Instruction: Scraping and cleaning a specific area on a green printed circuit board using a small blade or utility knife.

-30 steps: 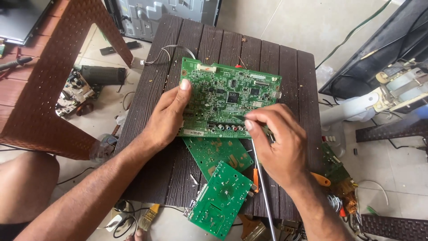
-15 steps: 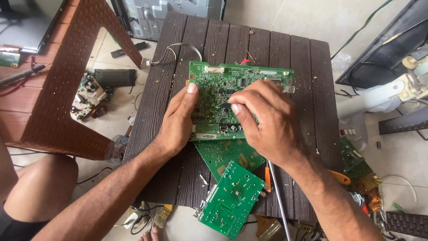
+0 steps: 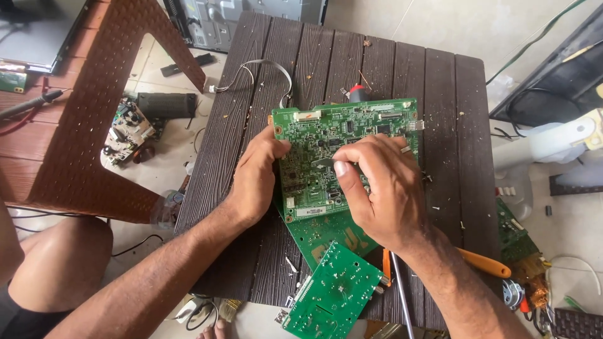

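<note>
Left hand (image 3: 254, 179) clamps green circuit board (image 3: 342, 157) edge on dark slatted worktop (image 3: 314, 56); right hand (image 3: 377, 188) pinches thin metal tool (image 3: 323, 162) on it, having shifted leftward since earlier. Tiled floor, brown stool (image 3: 94, 125) left.

Both arms are bare, with no sleeves. The left hand (image 3: 254, 179) and the right hand (image 3: 380, 191) wear no gloves or rings. A bare knee (image 3: 59, 260) shows beside dark shorts (image 3: 12, 317).
</note>
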